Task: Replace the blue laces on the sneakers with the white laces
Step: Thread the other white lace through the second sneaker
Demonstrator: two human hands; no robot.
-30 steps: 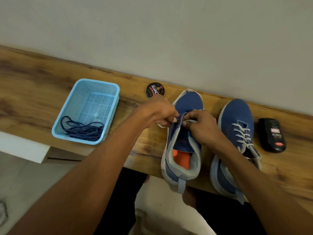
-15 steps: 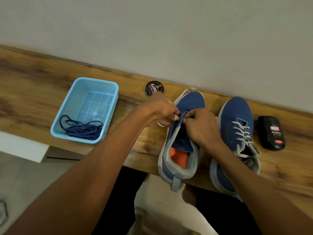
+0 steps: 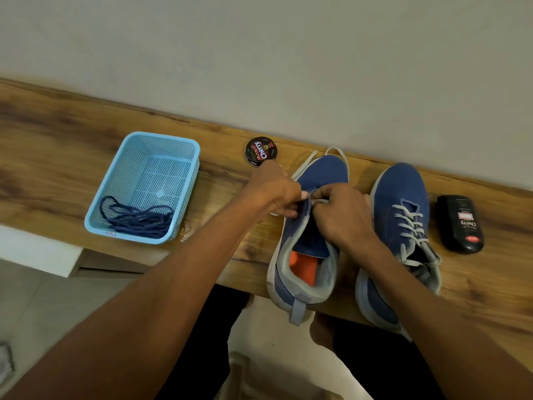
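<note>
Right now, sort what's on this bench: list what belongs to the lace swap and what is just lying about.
Part of the job:
- left sneaker, being laced
- white lace, pinched by left hand and right hand
- right sneaker, already white-laced
- blue laces in the blue basket

Lying about:
- round polish tin
- black polish bottle

You have a wooden bench (image 3: pixel 57 145) set against the wall, and on it, from your left, stand a light blue basket (image 3: pixel 184 157), a round polish tin (image 3: pixel 261 151), two blue sneakers and a black polish bottle (image 3: pixel 460 223) lying flat. The left sneaker (image 3: pixel 323 171) and the right sneaker (image 3: pixel 399 186) sit side by side, heels over the near edge. The tin looks to be just beside the left sneaker's toe, though your hand hides the gap.
</note>
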